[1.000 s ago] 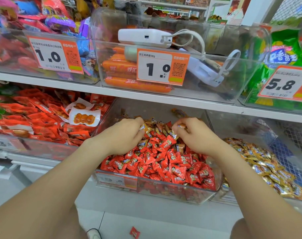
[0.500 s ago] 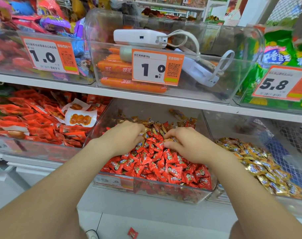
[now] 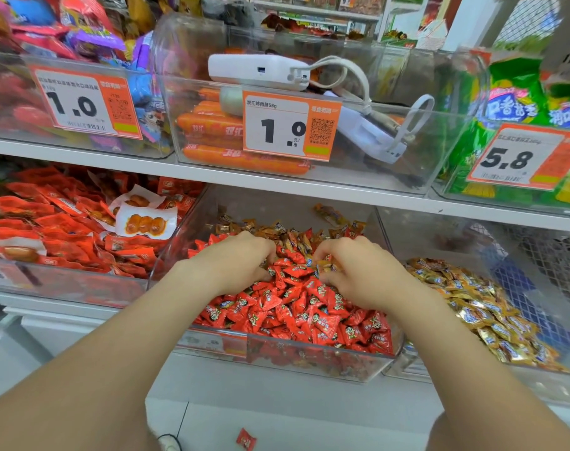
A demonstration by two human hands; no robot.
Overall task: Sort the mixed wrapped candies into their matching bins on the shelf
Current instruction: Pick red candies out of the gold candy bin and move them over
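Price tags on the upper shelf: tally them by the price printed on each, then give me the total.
1.0 price tags: 2
5.8 price tag: 1
Total: 3

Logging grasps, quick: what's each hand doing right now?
Left hand: fingers curled into the red candies; grasp cannot be told.
Right hand: pinches a gold-wrapped candy.
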